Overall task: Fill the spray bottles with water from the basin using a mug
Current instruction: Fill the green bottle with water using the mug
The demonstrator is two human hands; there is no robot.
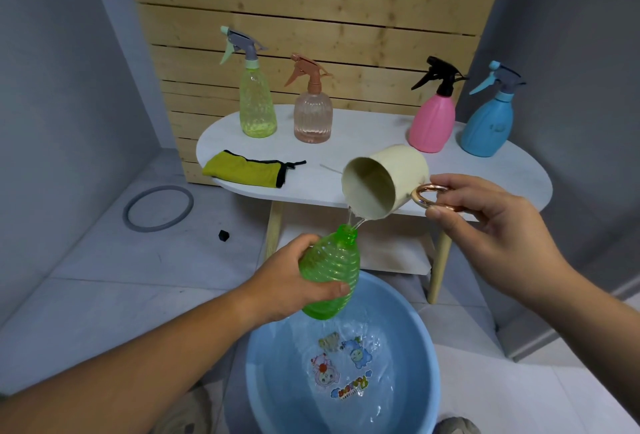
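- The left hand [287,281] wraps the green bottle [332,267]. The side under the palm and the fingers behind it are hidden, and the water level inside cannot be told.
- The right hand [485,222] pinches the golden handle [424,196] of the mug [384,184], covering the ring's outer part.
- Below the left grip, the basin [270,364] is cut off by the bottom edge, and its far rim passes behind the bottle.
- Just beyond the right grip, a thin white thing [330,169] on the table [346,153] disappears behind the mug; it is too small to identify.
- Far left of the left grip, a small black object [224,235] is too small to identify.
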